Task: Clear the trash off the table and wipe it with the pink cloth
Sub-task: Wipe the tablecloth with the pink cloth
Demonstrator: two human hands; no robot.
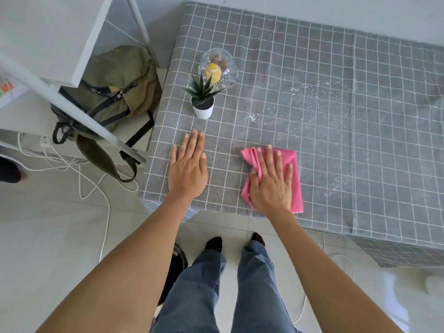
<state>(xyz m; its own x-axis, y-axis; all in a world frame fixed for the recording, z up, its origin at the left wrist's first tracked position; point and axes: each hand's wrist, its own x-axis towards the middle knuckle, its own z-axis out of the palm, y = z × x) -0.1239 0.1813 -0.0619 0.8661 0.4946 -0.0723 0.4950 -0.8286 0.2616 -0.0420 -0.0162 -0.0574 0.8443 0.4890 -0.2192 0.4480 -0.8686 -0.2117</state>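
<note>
- Far left of the potted plant, off the bench entirely, an olive backpack slumps against a white shelf frame, white cables trailing on the floor below it.
- The potted plant itself stands near the bench's left edge, a clear glass dome with a yellow figure inside touching in just behind it.
- Below the plant, toward the near edge, the left hand lies flat on the grey checked cover, fingers straight and together, holding nothing — bracing, by the look of it.
- Right of that, still nearer than the plant, the right hand presses down on the pink cloth, fingers spread and straight over it; the cloth sits folded on the bench close to the front edge.
- Further right of the plant, pale powdery specks and smears scatter across the cover, out towards the far right.
- No solid trash shows on the bench, so clearing looks done; the wiping looks barely begun, with that whole dusty right stretch left to cover.
</note>
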